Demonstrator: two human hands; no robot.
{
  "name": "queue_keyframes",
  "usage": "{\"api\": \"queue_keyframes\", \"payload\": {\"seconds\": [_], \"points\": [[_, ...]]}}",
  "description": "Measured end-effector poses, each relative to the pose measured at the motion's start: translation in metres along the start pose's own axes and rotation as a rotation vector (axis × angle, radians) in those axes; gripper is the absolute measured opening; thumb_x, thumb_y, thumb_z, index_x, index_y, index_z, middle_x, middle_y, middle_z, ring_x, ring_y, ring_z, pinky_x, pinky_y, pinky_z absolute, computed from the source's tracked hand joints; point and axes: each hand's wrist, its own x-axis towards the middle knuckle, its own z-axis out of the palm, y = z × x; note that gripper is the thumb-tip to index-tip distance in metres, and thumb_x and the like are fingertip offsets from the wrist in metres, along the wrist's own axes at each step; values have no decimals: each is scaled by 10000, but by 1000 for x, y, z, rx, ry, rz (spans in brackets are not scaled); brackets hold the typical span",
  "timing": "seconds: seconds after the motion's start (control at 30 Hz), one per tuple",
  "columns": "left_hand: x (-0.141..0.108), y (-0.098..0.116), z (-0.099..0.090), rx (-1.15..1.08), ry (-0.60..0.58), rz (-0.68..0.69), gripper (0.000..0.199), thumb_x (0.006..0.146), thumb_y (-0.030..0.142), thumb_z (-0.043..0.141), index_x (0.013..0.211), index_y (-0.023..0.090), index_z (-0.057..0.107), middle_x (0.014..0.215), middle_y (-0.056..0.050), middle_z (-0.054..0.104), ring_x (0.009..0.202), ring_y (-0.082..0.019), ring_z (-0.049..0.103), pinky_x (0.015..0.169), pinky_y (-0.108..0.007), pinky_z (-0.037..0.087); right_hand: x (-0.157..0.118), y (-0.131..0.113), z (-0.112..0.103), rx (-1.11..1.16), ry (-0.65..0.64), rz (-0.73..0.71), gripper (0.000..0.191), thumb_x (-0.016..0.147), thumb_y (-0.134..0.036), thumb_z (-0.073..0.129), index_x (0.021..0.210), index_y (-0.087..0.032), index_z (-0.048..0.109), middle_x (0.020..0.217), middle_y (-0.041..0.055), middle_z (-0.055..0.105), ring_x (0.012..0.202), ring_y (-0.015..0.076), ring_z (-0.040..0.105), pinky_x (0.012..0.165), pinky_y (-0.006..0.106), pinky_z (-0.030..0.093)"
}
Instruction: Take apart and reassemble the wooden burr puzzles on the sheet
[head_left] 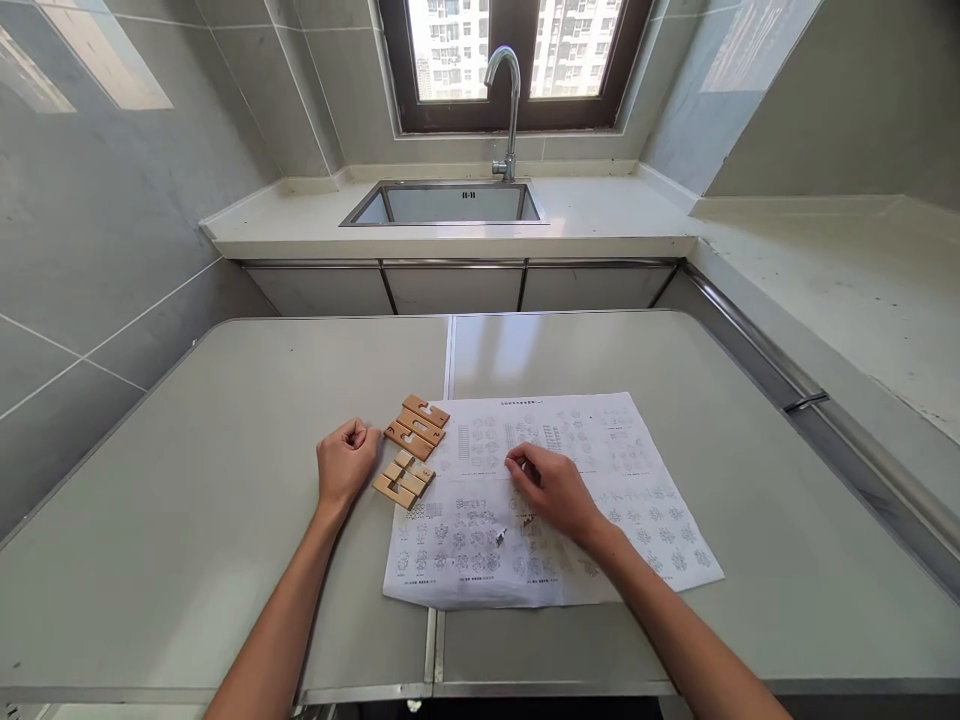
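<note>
My left hand (pixel 349 458) rests on the table as a closed fist, just left of two groups of wooden puzzle pieces. The upper group (pixel 417 424) is darker brown, with notched pieces laid side by side. Below it lies a paler group (pixel 406 479), also notched, partly over the paper's left edge. My right hand (pixel 551 487) lies on a large printed sheet (pixel 480 480), its fingers curled with nothing visible in them. The sheet carries rows of small diagrams and has small torn spots near its middle. Part of it is hidden under my right hand and forearm.
The pale folding table (pixel 187 480) has a metal seam down its middle. Beyond it a counter (pixel 285 215) holds a sink (pixel 450 205) with a tall faucet (pixel 513 110) under a window. Tiled wall stands at left, and another counter (pixel 847 270) runs along the right.
</note>
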Motion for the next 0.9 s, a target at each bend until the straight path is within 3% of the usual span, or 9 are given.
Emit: {"api": "queue_keyframes", "payload": {"seconds": [0.9], "points": [[0,0,0,46,-34,67,363,784,313,545,600,232,242,560,68,260,566,-123,259,584,-255,293,1,-3,0,18,14,-2,188,1006,-276,532,847,-236,625,651,-22,600,568,154,529,567,280,398]]}}
